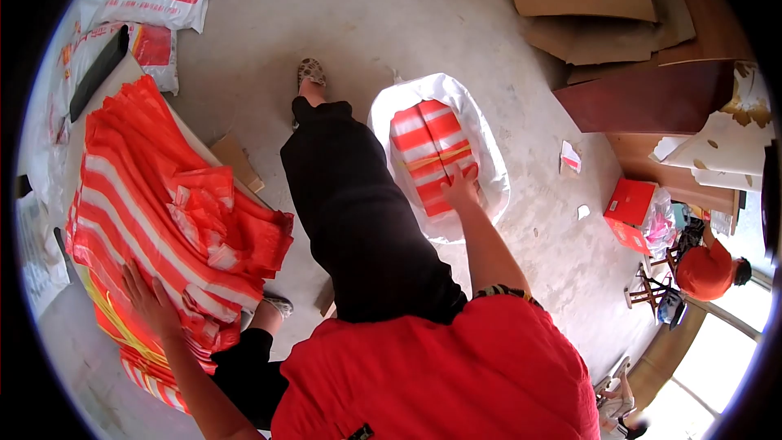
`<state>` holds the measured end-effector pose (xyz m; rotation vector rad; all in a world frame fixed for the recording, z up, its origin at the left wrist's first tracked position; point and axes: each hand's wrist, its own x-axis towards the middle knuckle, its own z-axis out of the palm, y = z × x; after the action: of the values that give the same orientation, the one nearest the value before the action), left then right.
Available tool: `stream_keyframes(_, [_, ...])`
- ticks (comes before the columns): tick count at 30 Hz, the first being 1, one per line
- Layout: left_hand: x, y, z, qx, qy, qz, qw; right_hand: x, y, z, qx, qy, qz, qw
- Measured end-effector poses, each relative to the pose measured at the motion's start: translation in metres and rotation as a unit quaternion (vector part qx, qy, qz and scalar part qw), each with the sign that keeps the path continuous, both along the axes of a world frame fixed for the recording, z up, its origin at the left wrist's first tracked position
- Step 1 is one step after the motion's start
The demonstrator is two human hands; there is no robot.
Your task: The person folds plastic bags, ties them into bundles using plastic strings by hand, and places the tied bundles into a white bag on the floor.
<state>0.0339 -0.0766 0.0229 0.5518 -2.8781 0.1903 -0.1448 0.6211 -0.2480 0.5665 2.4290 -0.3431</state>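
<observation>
Fingers of my left hand [148,303] lie flat, slightly spread, on a loose heap of red-and-white striped plastic bags [130,187] – yellow strands [122,326] show at its near edge. Right of my black-trousered leg, an open white sack [486,126] stands on the grey concrete floor [391,8], holding a flat red-and-white striped bundle [429,134] with a yellow tie. My right hand's [463,189] fingers touch the bundle's near right edge – whether they grip it, I cannot tell. Farther right lie flattened brown cardboard pieces [582,2].
</observation>
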Motion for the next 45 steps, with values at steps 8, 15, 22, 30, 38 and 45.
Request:
stream_keyframes(8, [-0.002, 0.000, 0.002, -0.009, -0.007, 0.006, 1.000, -0.029, -0.027, -0.037, -0.001, 0.077, 0.167, 0.983])
stream_keyframes(15, [-0.005, 0.010, 0.007, -0.009, -0.003, 0.002, 1.000, -0.059, -0.026, -0.025, -0.030, 0.075, 0.133, 0.988])
stream_keyframes(22, [-0.006, 0.024, 0.014, 0.004, -0.022, 0.044, 0.999, -0.015, 0.004, -0.066, -0.071, 0.347, 0.201, 0.914])
stream_keyframes(30, [0.001, 0.015, 0.028, 0.213, 0.051, 0.033, 0.975, -0.116, -0.039, 0.052, -0.085, 0.384, 0.184, 0.901])
stream_keyframes(38, [0.048, 0.018, 0.051, 0.167, 0.069, 0.089, 0.980, -0.067, -0.300, 0.346, -0.383, 0.449, 0.375, 0.715])
stream_keyframes(45, [0.046, 0.001, 0.046, 0.147, 0.065, 0.059, 0.985, 0.018, -0.481, 0.335, -0.295, 0.289, 0.734, 0.538])
